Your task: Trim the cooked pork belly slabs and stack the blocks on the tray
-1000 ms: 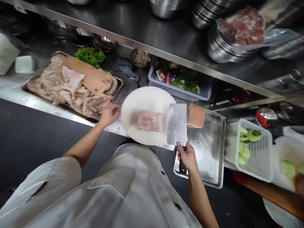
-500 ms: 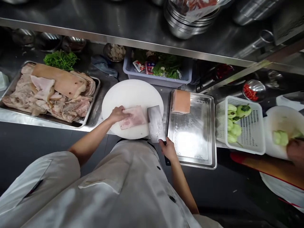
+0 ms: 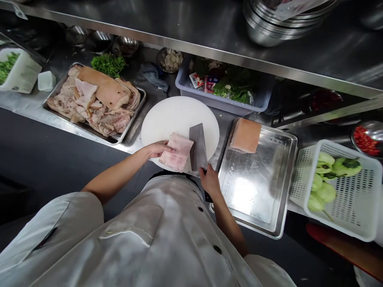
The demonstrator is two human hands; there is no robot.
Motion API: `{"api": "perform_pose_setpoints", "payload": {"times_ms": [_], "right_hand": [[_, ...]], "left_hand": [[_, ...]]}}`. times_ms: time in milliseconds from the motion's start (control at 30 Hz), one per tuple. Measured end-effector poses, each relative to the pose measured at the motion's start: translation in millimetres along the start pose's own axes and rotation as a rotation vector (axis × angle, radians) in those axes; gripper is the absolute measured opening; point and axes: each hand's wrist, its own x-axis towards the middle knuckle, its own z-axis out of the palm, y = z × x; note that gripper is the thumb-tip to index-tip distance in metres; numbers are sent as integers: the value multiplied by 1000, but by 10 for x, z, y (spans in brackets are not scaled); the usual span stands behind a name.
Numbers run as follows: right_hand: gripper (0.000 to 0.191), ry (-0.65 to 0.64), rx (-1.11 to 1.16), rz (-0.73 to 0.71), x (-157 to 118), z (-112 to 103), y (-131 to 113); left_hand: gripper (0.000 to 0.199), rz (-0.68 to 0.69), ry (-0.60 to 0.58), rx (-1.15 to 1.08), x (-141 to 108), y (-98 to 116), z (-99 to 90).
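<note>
My left hand [image 3: 160, 148] grips the left edge of a pale pink slab of pork [image 3: 178, 151], thumb on top, over the front of a round white cutting board [image 3: 182, 109]. In my right hand [image 3: 210, 181] is the handle of a cleaver [image 3: 198, 147], its broad blade slanting up over the board just right of the pork. A squared block of pork with tan skin [image 3: 247, 135] sits at the back left of a metal tray [image 3: 254, 191] to the right. Left of the board, another tray [image 3: 119, 137] is heaped with cooked pork pieces [image 3: 101, 89].
Behind the board stands a lilac bin [image 3: 221, 102] with greens and small packets. A white basket [image 3: 353, 215] of green vegetables is at the right. Overhead runs a steel shelf [image 3: 179, 24] with stacked bowls [image 3: 278, 28]. A blue cloth [image 3: 154, 75] lies near the board.
My view has swung, so the counter appears shifted and tilted. The pork slab is now raised and angled in my left hand, and the cleaver blade has turned more on edge.
</note>
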Motion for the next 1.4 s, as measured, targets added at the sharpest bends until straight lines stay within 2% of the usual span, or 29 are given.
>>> {"api": "perform_pose_setpoints", "payload": {"times_ms": [133,200,267,367,467,533,600,700,767,867,900,933,1000,1067,1133,1200,1300,1400], "right_hand": [[28,-2,-29,-50,118,-102,-172],[31,27,-32,-104,191,-176,-242],[32,77,-21,-143,268,-269,-290],[33,142,3,-135,369,-411,-348],[34,167,-7,-100,416,-484,-436],[33,166,-39,-91,403,-465,-502],[31,151,-80,-93,347,-392,-542],[29,111,-137,-114,180,-233,-512],[29,69,-159,-123,33,-143,-440],[26,-4,-155,-86,-175,-82,-324],[26,-22,-149,-71,-226,-80,-302],[26,-32,-146,-56,-263,-83,-296],[25,-37,-144,-36,-296,-90,-344],[24,-29,-149,-28,-277,-83,-480],[24,-18,-149,-31,-222,-51,-682],[27,-20,-146,-43,-157,2,-903],[30,-57,-144,-79,-88,95,-1145],[31,-64,-138,-111,-68,167,-1208]], "left_hand": [[59,165,127,-177,83,-82,147],[61,250,164,-186,70,-19,127],[69,407,235,-129,28,136,50],[81,689,411,126,-36,448,-93],[82,872,567,493,-17,655,-190],[72,955,575,690,58,657,-234],[58,1016,490,835,146,549,-288],[37,1020,365,982,180,256,-423],[31,979,299,1067,88,39,-546],[43,910,199,1196,-173,-228,-744],[48,891,198,1221,-261,-291,-802],[51,880,227,1228,-334,-341,-850],[57,874,373,1161,-405,-402,-900],[60,852,547,975,-355,-426,-868],[60,799,670,709,-203,-438,-757],[61,759,732,483,-14,-465,-604],[68,760,795,322,201,-547,-424],[74,751,782,198,268,-604,-417]]}}
